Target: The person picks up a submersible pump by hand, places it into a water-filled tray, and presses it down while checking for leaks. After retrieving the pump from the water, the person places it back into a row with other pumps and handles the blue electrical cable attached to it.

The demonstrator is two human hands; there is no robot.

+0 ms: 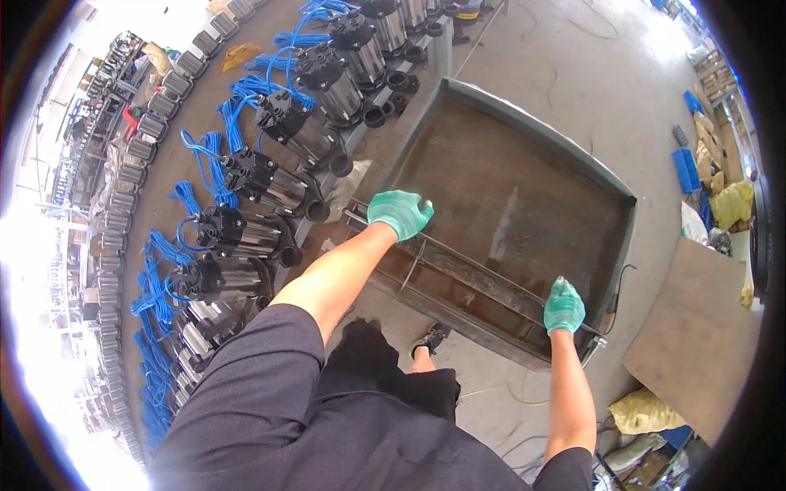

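Observation:
Both of my hands wear green gloves. My left hand [399, 214] is wrapped round the left part of a long metal bar [491, 280], its thumb sticking out to the right. Toward the bar's right end, my right hand [565, 307] closes on the same bar. The bar runs across the near part of a large, shallow metal bin [536, 123] with raised grey sides and a brown, stained floor. A pale streak marks that floor between my hands. Parts of the bar under my fingers are hidden.
To the left stands a row of black and silver pumps [274, 186] with coiled blue cables [217, 164]. A brown board [696, 327] lies on the right, near a yellow sack [647, 412] and a blue crate [686, 170]. Loose cords lie on the grey floor by my foot [431, 337].

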